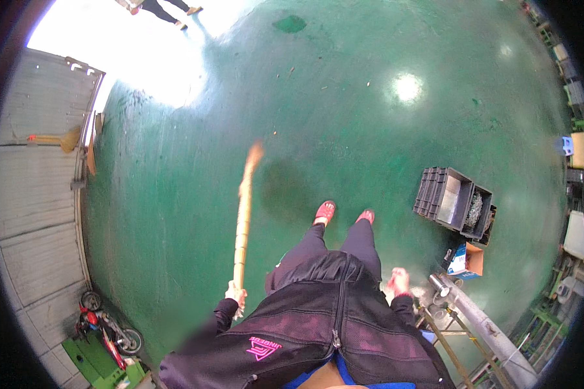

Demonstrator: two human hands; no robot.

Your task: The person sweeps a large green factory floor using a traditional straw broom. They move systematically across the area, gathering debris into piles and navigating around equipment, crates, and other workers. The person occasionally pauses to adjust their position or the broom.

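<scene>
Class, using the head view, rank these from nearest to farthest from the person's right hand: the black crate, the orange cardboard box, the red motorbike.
From the right hand:
1. Orange cardboard box, just to its right.
2. Black crate, farther right and ahead.
3. Red motorbike, far across on the left, by the wall.

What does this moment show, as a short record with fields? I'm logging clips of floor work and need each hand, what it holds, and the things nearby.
setting: green glossy floor in a workshop, bright doorway at upper left
left hand: shut around a long bamboo pole, far end blurred
right hand: holds nothing that shows, fingers loose, beside a grey metal pipe
feet: red shoes on the floor
nearby right: dark plastic crates, small cardboard box
nearby left: broom against the grey wall, red motorbike
</scene>
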